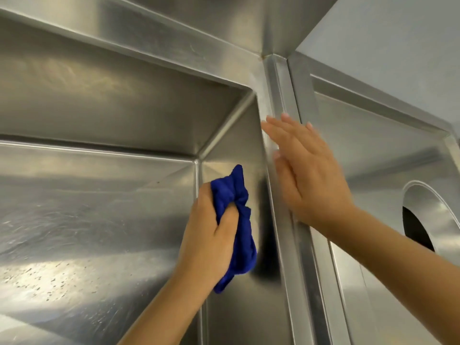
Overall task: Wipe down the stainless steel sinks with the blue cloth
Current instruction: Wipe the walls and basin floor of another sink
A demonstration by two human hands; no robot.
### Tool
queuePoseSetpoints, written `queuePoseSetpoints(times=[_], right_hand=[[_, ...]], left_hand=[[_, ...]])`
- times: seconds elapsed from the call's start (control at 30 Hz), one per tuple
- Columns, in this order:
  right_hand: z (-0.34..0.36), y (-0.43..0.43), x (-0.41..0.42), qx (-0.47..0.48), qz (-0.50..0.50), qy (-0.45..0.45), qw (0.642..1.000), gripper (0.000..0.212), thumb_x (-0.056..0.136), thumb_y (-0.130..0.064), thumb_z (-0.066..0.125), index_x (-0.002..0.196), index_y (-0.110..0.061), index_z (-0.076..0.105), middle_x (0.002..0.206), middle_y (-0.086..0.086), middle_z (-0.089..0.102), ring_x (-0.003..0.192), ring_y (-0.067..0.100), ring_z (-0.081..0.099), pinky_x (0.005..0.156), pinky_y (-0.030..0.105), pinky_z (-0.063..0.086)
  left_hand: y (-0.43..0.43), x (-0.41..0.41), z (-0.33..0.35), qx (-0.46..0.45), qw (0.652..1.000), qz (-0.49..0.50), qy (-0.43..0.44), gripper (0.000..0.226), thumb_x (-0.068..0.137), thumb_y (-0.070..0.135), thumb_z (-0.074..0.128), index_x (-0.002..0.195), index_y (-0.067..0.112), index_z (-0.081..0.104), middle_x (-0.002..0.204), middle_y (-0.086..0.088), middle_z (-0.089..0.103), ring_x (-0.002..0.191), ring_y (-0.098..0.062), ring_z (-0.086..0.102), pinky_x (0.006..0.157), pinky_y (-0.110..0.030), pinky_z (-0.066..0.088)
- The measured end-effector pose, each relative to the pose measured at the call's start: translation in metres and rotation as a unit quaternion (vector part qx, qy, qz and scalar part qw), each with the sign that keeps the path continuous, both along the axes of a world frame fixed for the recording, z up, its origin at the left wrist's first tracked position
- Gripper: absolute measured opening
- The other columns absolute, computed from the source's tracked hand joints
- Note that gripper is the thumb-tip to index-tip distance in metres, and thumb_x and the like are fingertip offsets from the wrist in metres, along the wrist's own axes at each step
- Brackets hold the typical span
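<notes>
A blue cloth (236, 220), deep royal blue and soft-looking, is bunched into a long, crumpled wad. It sits low inside the left sink (99, 108), against that basin's right-hand wall, just near of the far right corner where the seams meet. One pointed end sticks up toward the far side and the other hangs down toward the near side.

The left hand (211, 232) grips the cloth around its middle. The thumb (227, 217) is curled across the front of the fabric, and the other fingers wrap behind it, hidden by the cloth and the back of the hand. How much of the cloth touches the steel wall is hard to tell, though a dark shadow lies on the wall right beside it.

To the right, the right hand (306, 170) is spread flat, holding nothing, with its fingers (278, 130) straight and close together, pointing to the far left. It lies over the raised divider (281, 90) between the two basins. The hand is blurred, so whether the palm rests on the metal cannot be told.

Both forearms enter from the near edge and are cut off by the frame.

The left sink is brushed steel with streaky reflections and scattered dark specks (49, 275) on its floor. The right sink (373, 145) is only partly in view, with a round drain opening (418, 225) showing a dark gap, cut off at the right edge.
</notes>
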State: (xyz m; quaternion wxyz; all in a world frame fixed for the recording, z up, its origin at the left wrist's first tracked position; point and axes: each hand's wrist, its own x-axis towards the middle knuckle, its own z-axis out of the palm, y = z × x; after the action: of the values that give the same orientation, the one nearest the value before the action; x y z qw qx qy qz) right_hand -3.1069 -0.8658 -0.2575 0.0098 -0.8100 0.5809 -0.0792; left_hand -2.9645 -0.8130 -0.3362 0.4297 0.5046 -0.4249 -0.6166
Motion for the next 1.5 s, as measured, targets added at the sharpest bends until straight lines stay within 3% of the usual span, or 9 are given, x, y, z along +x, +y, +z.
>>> queuePoseSetpoints(times=[0.17,0.33,0.53,0.83,0.9,1.03,1.2,1.4,1.5], right_hand=[[-0.011,-0.042,0.003,0.038,-0.017,0.010,0.999,0.048,0.097,-0.015,0.031,0.143,-0.010,0.043,0.149,0.006,0.041,0.141,0.019,0.032,0.119,0.046,0.015],[-0.015,-0.043,-0.001,0.011,-0.052,-0.064,0.997,0.047,0.097,-0.010,0.035,0.144,-0.007,0.038,0.146,0.009,0.044,0.134,0.017,0.037,0.115,0.036,0.027],[-0.018,-0.044,-0.001,0.014,-0.057,-0.032,0.998,0.047,0.096,-0.012,0.032,0.141,-0.008,0.044,0.145,0.007,0.046,0.140,0.022,0.033,0.118,0.037,0.019],[-0.019,-0.045,-0.002,0.004,-0.052,-0.049,0.997,0.044,0.097,-0.011,0.036,0.138,-0.007,0.048,0.143,0.007,0.049,0.138,0.020,0.036,0.114,0.046,0.030],[-0.019,-0.045,-0.002,-0.002,-0.050,-0.049,0.998,0.044,0.096,-0.011,0.036,0.138,-0.006,0.049,0.142,0.008,0.049,0.137,0.021,0.037,0.113,0.048,0.032],[-0.021,-0.044,-0.001,-0.007,-0.044,-0.033,0.998,0.045,0.095,-0.011,0.034,0.137,-0.005,0.049,0.142,0.010,0.050,0.136,0.024,0.039,0.111,0.050,0.034],[-0.019,-0.045,-0.005,-0.001,-0.051,-0.046,0.998,0.044,0.096,-0.012,0.037,0.138,-0.010,0.048,0.143,0.003,0.048,0.136,0.016,0.037,0.113,0.044,0.031],[-0.020,-0.044,-0.005,0.000,-0.046,-0.054,0.997,0.044,0.096,-0.012,0.037,0.139,-0.010,0.047,0.143,0.005,0.048,0.136,0.019,0.038,0.111,0.049,0.034],[-0.019,-0.044,-0.005,-0.006,-0.039,-0.063,0.997,0.043,0.096,-0.011,0.039,0.138,-0.008,0.049,0.141,0.006,0.049,0.135,0.019,0.038,0.109,0.051,0.035]], left_hand=[[-0.012,-0.025,-0.001,-0.055,0.997,-0.002,-0.051,0.016,0.092,0.033,0.039,0.106,0.034,0.045,0.094,0.006,0.057,0.079,-0.006,0.057,0.071,-0.023,0.048],[-0.040,-0.027,-0.030,0.020,0.997,0.004,-0.075,0.013,0.097,0.021,0.041,0.107,0.028,0.043,0.100,-0.002,0.058,0.086,-0.016,0.059,0.073,-0.031,0.047],[-0.022,-0.029,-0.002,-0.032,0.998,0.014,-0.043,0.013,0.091,0.031,0.039,0.102,0.032,0.045,0.093,0.006,0.056,0.081,-0.008,0.056,0.074,-0.024,0.048],[-0.077,-0.035,-0.080,0.127,0.986,0.021,-0.105,0.026,0.096,0.018,0.041,0.122,0.017,0.043,0.120,-0.014,0.057,0.105,-0.034,0.056,0.086,-0.035,0.042],[-0.059,-0.033,-0.066,0.076,0.992,0.014,-0.095,0.021,0.095,0.020,0.041,0.116,0.020,0.044,0.112,-0.011,0.057,0.096,-0.028,0.058,0.084,-0.039,0.046],[-0.047,-0.031,-0.059,0.045,0.997,0.018,-0.064,0.010,0.097,0.021,0.040,0.104,0.027,0.044,0.095,0.000,0.057,0.077,-0.007,0.056,0.064,-0.019,0.042],[-0.073,-0.034,-0.119,0.155,0.980,0.007,-0.122,0.019,0.097,0.018,0.040,0.115,0.014,0.042,0.116,-0.016,0.056,0.100,-0.035,0.055,0.084,-0.040,0.044],[-0.057,-0.029,-0.154,0.255,0.957,-0.034,-0.137,0.025,0.098,0.017,0.041,0.122,0.009,0.041,0.118,-0.023,0.056,0.103,-0.040,0.055,0.087,-0.041,0.043],[-0.029,-0.029,-0.158,0.295,0.944,-0.034,-0.143,0.011,0.098,0.015,0.043,0.107,0.012,0.039,0.115,-0.028,0.056,0.101,-0.042,0.055,0.088,-0.046,0.045]])
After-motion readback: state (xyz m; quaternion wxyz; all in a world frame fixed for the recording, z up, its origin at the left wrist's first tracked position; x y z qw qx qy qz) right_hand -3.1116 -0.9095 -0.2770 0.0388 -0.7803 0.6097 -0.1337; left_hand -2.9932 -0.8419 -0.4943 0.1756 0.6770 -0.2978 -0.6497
